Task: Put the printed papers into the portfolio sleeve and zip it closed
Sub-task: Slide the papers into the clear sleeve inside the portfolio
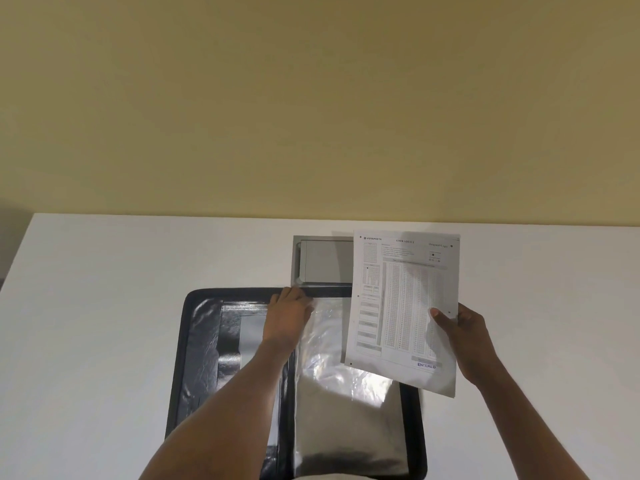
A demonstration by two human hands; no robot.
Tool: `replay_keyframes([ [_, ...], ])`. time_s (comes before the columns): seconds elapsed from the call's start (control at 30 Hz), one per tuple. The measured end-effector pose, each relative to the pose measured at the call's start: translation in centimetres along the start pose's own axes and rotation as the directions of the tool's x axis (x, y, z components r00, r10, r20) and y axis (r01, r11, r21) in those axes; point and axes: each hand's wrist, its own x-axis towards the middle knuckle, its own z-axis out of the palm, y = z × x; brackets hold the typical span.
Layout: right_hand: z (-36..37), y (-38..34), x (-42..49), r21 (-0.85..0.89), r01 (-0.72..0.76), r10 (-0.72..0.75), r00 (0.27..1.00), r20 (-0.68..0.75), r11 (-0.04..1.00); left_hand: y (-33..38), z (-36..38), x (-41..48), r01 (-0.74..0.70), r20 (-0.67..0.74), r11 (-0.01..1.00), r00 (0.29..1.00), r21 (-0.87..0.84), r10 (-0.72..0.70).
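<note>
A black zip portfolio point(194, 358) lies open flat on the white table, with a clear shiny plastic sleeve point(332, 410) on its right half. My left hand point(289, 317) rests at the sleeve's top edge near the spine, fingers curled on the plastic. My right hand point(465, 336) holds a printed paper point(403, 306), an OMR sheet stamped "ENTERED", by its right edge. The sheet hangs tilted above the sleeve's upper right part and hides that corner of the portfolio.
A grey recessed cable box point(320, 261) sits in the white table point(104, 306) just behind the portfolio. A yellow wall point(311, 98) rises behind the table's far edge. The table's left edge shows at the far left.
</note>
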Motion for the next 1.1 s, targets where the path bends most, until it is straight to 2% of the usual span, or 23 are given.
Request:
replay_keyframes([
  [0.4, -0.6, -0.3, -0.8, 0.022, 0.016, -0.016, 1.0, -0.015, 1.0, -0.2, -0.7, 0.5, -0.03, -0.04, 0.999, 0.999, -0.031, 0.029],
  [0.53, -0.8, -1.1, -0.8, 0.034, 0.024, -0.023, 0.999, -0.032, 0.999, -0.1, -1.0, 0.4, -0.089, 0.006, 0.993, 0.996, -0.076, 0.09],
  [0.67, -0.7, -2.4, -0.6, 0.035, 0.057, -0.056, 0.998, -0.04, 0.998, 0.6, -1.2, 0.7, -0.131, 0.059, 0.971, 0.988, -0.199, 0.145],
  [0.87, 0.2, -5.5, 0.3, -0.005, 0.148, -0.148, 0.988, -0.046, 0.989, 1.8, -0.7, 0.7, -0.038, 0.16, 0.944, 0.983, -0.328, 0.095],
  [0.97, 0.9, -7.5, 1.0, -0.028, 0.202, -0.204, 0.977, -0.062, 0.979, 2.5, -0.1, 0.1, -0.035, 0.125, 0.951, 0.989, -0.306, 0.076],
  [1.1, 2.5, -9.9, 2.2, -0.086, 0.289, -0.294, 0.954, -0.053, 0.953, 3.4, 1.0, -1.3, -0.032, 0.009, 0.973, 0.999, -0.227, 0.035],
])
